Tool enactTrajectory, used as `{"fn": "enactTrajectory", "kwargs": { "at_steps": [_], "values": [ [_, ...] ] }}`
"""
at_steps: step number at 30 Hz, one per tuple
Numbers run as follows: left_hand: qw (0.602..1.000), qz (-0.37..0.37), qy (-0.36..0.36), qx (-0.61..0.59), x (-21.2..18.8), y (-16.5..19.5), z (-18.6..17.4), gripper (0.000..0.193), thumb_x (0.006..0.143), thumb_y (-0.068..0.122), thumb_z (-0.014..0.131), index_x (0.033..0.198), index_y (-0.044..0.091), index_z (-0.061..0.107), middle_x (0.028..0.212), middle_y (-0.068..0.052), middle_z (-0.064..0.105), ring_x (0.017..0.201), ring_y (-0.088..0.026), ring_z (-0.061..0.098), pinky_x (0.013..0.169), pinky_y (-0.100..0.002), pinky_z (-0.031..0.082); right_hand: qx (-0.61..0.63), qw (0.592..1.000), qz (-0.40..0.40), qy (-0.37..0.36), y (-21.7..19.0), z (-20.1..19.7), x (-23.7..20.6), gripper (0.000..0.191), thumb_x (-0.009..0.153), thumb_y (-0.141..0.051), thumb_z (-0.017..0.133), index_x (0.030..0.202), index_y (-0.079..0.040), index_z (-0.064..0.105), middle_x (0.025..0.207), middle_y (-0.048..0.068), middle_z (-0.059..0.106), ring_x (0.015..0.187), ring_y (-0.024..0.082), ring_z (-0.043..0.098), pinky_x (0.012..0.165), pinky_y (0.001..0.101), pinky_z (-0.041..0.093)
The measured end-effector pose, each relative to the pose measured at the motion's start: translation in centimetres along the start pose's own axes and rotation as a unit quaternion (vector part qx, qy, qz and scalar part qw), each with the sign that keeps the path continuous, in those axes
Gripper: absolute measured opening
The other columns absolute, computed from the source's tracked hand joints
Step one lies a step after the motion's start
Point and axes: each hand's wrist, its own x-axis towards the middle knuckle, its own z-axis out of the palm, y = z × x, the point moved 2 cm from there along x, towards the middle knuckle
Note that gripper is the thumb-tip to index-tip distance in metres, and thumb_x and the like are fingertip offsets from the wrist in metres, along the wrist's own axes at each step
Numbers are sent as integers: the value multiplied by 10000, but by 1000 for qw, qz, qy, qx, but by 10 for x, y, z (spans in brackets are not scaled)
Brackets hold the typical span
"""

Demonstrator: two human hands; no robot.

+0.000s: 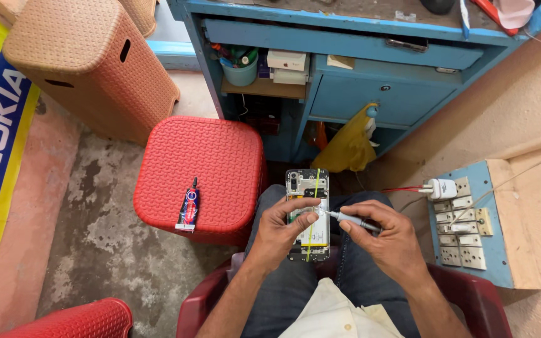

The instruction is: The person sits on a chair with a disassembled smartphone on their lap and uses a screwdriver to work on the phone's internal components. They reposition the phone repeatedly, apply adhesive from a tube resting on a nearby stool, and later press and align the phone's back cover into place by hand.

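Two bare hands work over the person's lap, above a dark red plastic chair (471, 294). One opened smartphone (308, 213), its back cover off and its insides showing, lies upright along the jeans-clad thighs. The left hand (280, 228) has its grip clamped on the phone's left edge, thumb lying across the middle of the board. The right hand (386, 235) has its grip closed on one slim grey screwdriver (353, 220), whose tip touches the phone's right side near its middle.

One red plastic stool (201, 175) stands just beside the left knee, and one small glue tube (188, 206) lies on its near edge, with most of the top bare. A second red stool's corner (76, 320) shows at the bottom left, and bare concrete floor (95, 238) lies between them. One blue switchboard (471, 219) leans on the wall to the right, carrying one white charger plug (441, 188).

Farther off, one orange stool (89, 69) lies tipped on its side. One blue table (358, 56) closes the far side; a yellow cloth (349, 147) hangs from its drawer, close above the phone's top.
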Motion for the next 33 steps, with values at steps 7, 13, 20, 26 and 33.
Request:
{"fn": "enactTrajectory", "kwargs": {
  "at_steps": [7,13,20,26,33],
  "values": [
    [1000,11,1,25,0,-3,-3,255,929,155,749,1146,24,768,1172,-51,661,1071,-139,665,915,-275,566,16,1000,20,-4,2,3,0,257,849,-74,789,1098,-8,791,929,2,694,750,36,582,621,195,471],
    [999,23,5,40,0,-4,-3,202,951,137,722,1111,28,781,1116,-47,676,1028,-131,670,887,-267,557,5,1000,21,-7,2,4,0,252,843,-76,791,1085,-7,792,932,0,699,761,35,599,633,194,486],
    [999,11,14,41,1,-6,-4,179,956,133,710,1079,30,791,1063,-43,670,968,-123,671,832,-268,565,18,999,42,-11,1,4,0,255,846,-78,777,1091,-8,790,936,0,716,768,32,637,629,192,520],
    [999,20,2,41,0,-6,-3,182,975,135,692,1072,11,783,1064,-37,672,969,-117,672,833,-258,561,-1,1000,25,-6,-3,0,0,247,849,-82,785,1083,-3,799,932,9,712,748,34,616,616,195,497],
    [999,17,-3,38,0,-5,-3,175,985,114,672,1064,-2,777,1074,-30,667,975,-115,672,835,-256,556,-26,999,26,-18,-8,-1,1,253,836,-102,791,1074,-16,803,929,6,729,736,34,634,610,199,518]
  ]
}}
